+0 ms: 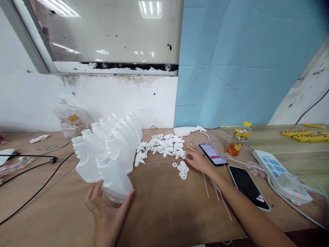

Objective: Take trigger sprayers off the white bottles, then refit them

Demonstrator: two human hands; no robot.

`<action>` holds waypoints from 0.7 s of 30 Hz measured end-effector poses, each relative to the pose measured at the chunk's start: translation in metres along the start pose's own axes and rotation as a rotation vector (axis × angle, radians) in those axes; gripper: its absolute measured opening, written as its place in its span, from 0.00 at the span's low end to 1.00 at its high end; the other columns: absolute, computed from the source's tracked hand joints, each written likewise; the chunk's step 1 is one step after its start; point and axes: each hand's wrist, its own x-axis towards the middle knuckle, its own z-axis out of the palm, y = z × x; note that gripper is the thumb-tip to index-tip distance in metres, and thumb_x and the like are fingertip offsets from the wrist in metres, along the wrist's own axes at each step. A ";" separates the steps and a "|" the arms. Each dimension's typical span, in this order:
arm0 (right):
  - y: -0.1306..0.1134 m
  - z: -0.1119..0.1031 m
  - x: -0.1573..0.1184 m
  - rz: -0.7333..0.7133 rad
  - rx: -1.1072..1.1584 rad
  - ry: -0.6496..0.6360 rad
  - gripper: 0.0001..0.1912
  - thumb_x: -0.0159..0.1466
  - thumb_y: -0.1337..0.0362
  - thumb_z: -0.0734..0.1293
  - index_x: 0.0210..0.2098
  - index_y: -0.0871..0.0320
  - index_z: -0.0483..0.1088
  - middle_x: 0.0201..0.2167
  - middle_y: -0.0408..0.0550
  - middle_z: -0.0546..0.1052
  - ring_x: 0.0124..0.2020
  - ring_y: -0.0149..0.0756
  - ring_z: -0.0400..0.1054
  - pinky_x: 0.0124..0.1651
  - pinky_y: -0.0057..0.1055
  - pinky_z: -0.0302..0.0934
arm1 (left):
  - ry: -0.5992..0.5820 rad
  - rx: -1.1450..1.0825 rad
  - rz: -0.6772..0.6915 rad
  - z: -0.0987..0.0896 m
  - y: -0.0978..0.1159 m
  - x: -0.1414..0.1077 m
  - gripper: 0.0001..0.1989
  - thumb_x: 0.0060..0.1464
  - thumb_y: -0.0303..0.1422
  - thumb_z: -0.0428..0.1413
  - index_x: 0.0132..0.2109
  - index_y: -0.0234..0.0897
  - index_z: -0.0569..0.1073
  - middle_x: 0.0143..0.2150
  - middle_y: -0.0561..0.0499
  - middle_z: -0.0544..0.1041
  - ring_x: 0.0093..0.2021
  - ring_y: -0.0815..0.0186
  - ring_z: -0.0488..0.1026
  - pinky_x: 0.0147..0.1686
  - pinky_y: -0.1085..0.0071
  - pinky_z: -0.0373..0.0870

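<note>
My left hand (108, 209) spans the lower part of the front white plastic bottle (114, 178), its thumb on the right side and its fingers on the left. That bottle has no cap and leans slightly. Behind it, more uncapped white bottles (119, 151) stand in rows. Beside a loose pile of white trigger spray heads (167, 144), my right hand (196, 159) hovers with bent fingers and a gap between thumb and forefinger; I see nothing held there. Several flat white washers (182, 168) lie just below its fingertips. Thin clear tubes (214, 188) lie partly under my right forearm.
A lit phone (214, 154) and a dark phone (248, 187) lie at the right, near a drink bottle (239, 139) and a white power strip (282, 176). An assembled spray bottle (189, 130) lies at the back. Black cables (38, 197) cross the left; a plastic bag (72, 118) stands behind.
</note>
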 end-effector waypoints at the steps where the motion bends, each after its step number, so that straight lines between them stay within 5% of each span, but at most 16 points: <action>1: -0.001 0.002 0.001 -0.001 0.010 -0.003 0.07 0.59 0.73 0.62 0.28 0.55 0.67 0.46 0.52 0.75 0.49 0.44 0.69 0.52 0.42 0.61 | 0.013 0.040 -0.003 -0.003 0.000 0.002 0.55 0.40 0.47 0.68 0.69 0.36 0.49 0.66 0.35 0.51 0.68 0.46 0.51 0.62 0.44 0.60; 5: -0.002 0.006 0.003 0.027 -0.030 0.013 0.07 0.61 0.72 0.61 0.30 0.55 0.68 0.34 0.48 0.77 0.37 0.41 0.71 0.43 0.36 0.62 | 0.079 0.119 0.028 -0.019 0.007 0.008 0.59 0.41 0.48 0.67 0.70 0.32 0.45 0.67 0.32 0.52 0.68 0.41 0.48 0.64 0.39 0.52; 9: -0.004 0.005 0.003 0.071 -0.007 0.085 0.05 0.61 0.70 0.62 0.32 0.54 0.68 0.30 0.45 0.76 0.32 0.39 0.70 0.39 0.33 0.62 | 0.267 0.052 0.169 -0.029 0.016 0.003 0.40 0.40 0.41 0.69 0.58 0.35 0.66 0.55 0.38 0.68 0.57 0.44 0.66 0.59 0.41 0.62; 12: -0.009 0.002 0.003 0.033 0.020 0.107 0.05 0.62 0.69 0.63 0.32 0.54 0.69 0.32 0.47 0.77 0.35 0.40 0.71 0.42 0.35 0.63 | 0.124 -0.051 0.278 -0.026 0.031 -0.007 0.25 0.45 0.34 0.67 0.49 0.40 0.68 0.50 0.43 0.70 0.50 0.51 0.71 0.53 0.46 0.69; 17: -0.010 0.004 0.004 -0.072 0.078 0.020 0.06 0.62 0.69 0.65 0.29 0.55 0.71 0.48 0.51 0.76 0.51 0.45 0.69 0.55 0.43 0.60 | -0.153 -0.143 0.376 -0.009 0.056 -0.024 0.21 0.56 0.26 0.57 0.55 0.42 0.65 0.53 0.42 0.67 0.54 0.55 0.68 0.53 0.54 0.70; 21: -0.001 0.011 0.006 -0.072 0.079 -0.001 0.07 0.64 0.69 0.64 0.31 0.54 0.72 0.41 0.51 0.78 0.46 0.44 0.71 0.51 0.42 0.62 | -0.257 -0.134 0.383 0.001 0.054 -0.031 0.19 0.57 0.27 0.56 0.55 0.42 0.66 0.55 0.42 0.66 0.57 0.55 0.66 0.54 0.54 0.70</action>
